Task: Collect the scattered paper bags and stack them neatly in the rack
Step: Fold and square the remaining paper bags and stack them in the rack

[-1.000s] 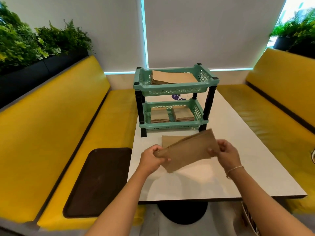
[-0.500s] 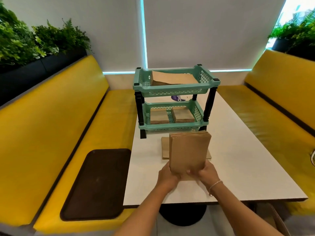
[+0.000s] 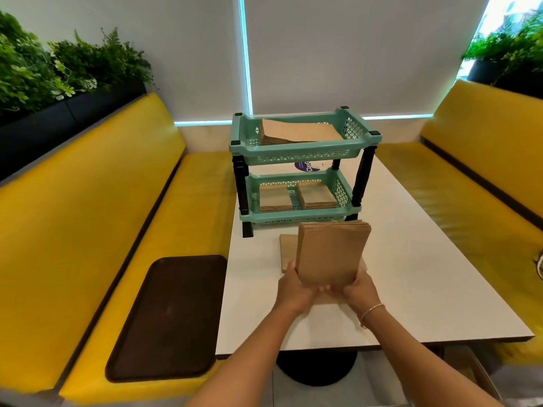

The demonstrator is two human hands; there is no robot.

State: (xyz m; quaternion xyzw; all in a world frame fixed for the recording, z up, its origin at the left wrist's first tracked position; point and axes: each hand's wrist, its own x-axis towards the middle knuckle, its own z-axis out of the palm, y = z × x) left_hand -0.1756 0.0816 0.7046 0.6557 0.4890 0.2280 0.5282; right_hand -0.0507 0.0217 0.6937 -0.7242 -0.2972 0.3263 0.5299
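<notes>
— Hands first: what is being held?

— A bundle of brown paper bags point(image 3: 332, 254) is being gripped at its bottom end. The left hand point(image 3: 293, 289) is being wrapped around the lower left corner, and the right hand point(image 3: 357, 287) around the lower right corner. Both are being kept closed on the bundle, with the fingers point(image 3: 324, 288) curled under its bottom edge.

— Where is the bundle being kept?

— It is being held over the white table point(image 3: 426, 283), just in front of the green rack point(image 3: 302, 168). It looks as if the bottom edge is being tapped on the table, but whether it is touching cannot be told.

— Which way is it pointing?

— It is being stood up on its short end. The long side is running up and down, and the top is being tipped a little away, toward the rack.

— Which step is being done?

— The bags are probably being squared up so the edges line up.

— What is being called for next?

— A lift and a slide into a shelf. Bags are already lying flat in the top shelf point(image 3: 299, 132) and in two piles in the bottom shelf point(image 3: 296, 198). The bundle would need to be laid flat first. More paper point(image 3: 286, 251) is lying on the table behind the bundle.
</notes>
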